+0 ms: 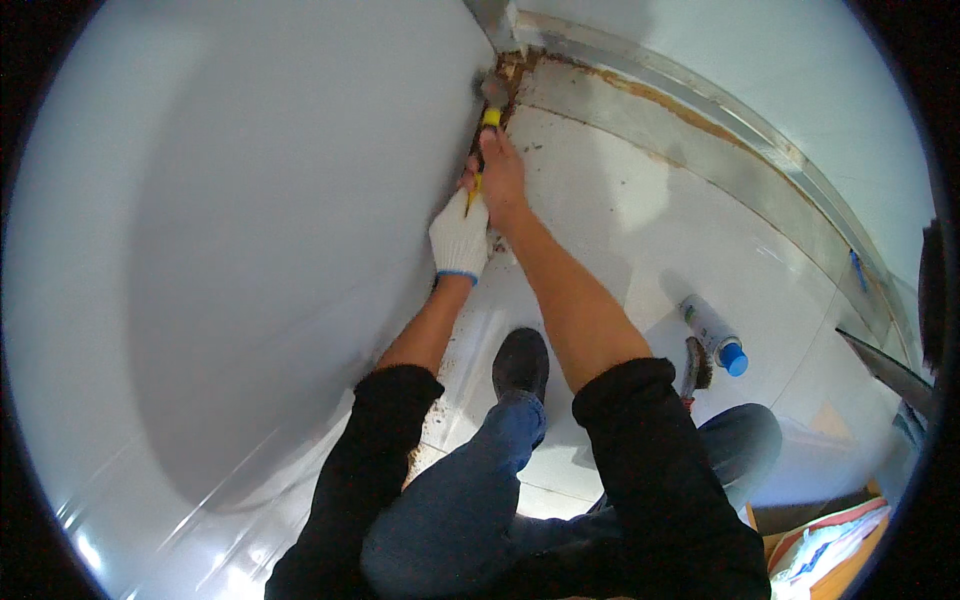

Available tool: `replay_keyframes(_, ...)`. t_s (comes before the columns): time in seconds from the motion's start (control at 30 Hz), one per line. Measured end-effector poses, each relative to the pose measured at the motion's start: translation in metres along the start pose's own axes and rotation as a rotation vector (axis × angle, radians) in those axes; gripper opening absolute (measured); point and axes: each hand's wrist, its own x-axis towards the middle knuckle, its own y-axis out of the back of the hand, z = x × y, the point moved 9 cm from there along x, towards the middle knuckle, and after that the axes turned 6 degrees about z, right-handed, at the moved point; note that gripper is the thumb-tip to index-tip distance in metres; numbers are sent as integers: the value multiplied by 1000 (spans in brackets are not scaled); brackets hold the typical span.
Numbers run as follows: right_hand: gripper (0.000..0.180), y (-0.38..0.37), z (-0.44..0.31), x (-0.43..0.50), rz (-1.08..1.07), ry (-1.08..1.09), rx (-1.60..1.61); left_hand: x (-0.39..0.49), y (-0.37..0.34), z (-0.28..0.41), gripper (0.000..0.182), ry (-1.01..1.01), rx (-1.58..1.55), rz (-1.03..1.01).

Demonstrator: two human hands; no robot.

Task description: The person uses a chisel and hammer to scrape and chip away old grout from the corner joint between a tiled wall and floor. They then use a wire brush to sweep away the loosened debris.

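Both hands are on a scraper with a yellow-and-black handle [491,118]. Its broad, blurred blade [495,90] points into the floor corner, among brown, crumbly residue [517,67]. My left hand [461,229] wears a white knit glove with a blue cuff, and bare fingertips show beyond it around the rear of the handle. Bare and further forward, my right hand [504,176] grips the handle, its thumb lying along the top. Where the blade's edge meets the residue is too blurred to make out.
A smooth pale panel [300,225] rises close on the left. A metal track [720,112] curves along the far wall. On the tiles to the right lie a blue-capped spray can [712,334] and a brush [697,364]. My shoe [520,364] stands below my hands.
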Motion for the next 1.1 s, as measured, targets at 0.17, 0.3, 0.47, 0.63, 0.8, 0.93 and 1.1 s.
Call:
replay_keyframes(0.17, 25, 4, -2, -12, -13, 44, -44, -16, -6, -16, 43, 169, -141, -33)
replay_keyframes(0.3, 26, -3, -18, -9, -59, 94, -35, -7, -2, 8, 44, -67, -29, 46)
replay_keyframes(0.47, 26, 0, -25, 15, -20, -60, 15, 14, -26, 11, 43, 0, 33, 25)
replay_keyframes(0.63, 26, -8, -31, 23, -65, -3, 48, 26, -23, 23, 41, -90, 77, 19)
replay_keyframes(0.8, 26, -3, -17, 15, -36, -87, -20, 15, -18, 9, 42, 50, 88, -44)
replay_keyframes(0.93, 25, 0, -33, 21, -82, -21, -39, 13, -27, 33, 43, -196, 85, 72)
replay_keyframes(1.1, 25, -3, -27, 29, 15, -19, -82, 24, -35, -6, 48, 199, -237, -135)
